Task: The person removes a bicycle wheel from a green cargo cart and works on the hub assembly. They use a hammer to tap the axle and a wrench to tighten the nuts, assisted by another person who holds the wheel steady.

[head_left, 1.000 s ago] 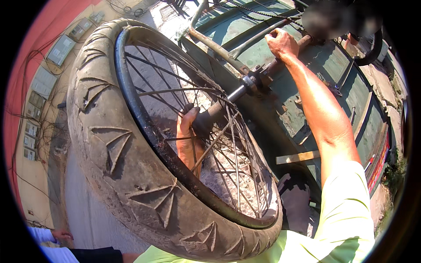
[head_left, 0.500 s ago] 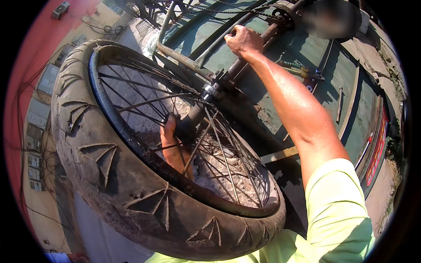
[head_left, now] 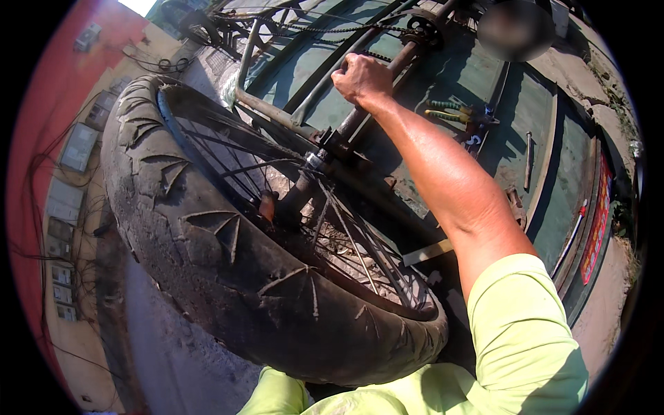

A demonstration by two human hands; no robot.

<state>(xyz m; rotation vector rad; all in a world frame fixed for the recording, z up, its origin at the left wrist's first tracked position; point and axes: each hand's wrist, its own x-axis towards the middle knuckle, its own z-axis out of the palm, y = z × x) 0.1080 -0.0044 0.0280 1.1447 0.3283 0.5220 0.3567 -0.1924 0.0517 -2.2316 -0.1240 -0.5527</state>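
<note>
A bicycle-type wheel with a thick treaded tyre fills the lower left, mounted at the end of a metal axle. My left hand, mostly hidden behind the tyre, grips the dark hub among the spokes. My right hand is closed in a fist at the tubing beside the axle, its forearm crossing the frame; what its fingers hold is hidden. A chain and sprocket show at the axle's far end.
Green metal panels carry green-yellow pliers, a metal rod and a long red strip. Pavement lies below the wheel. A wall with meter boxes and cables stands left. A blurred patch covers the top right.
My view has shifted, so the frame, pliers and right fist sit further left. The tyre appears tilted more edge-on, covering more of my left hand. The other person's hand at lower left is out of view.
</note>
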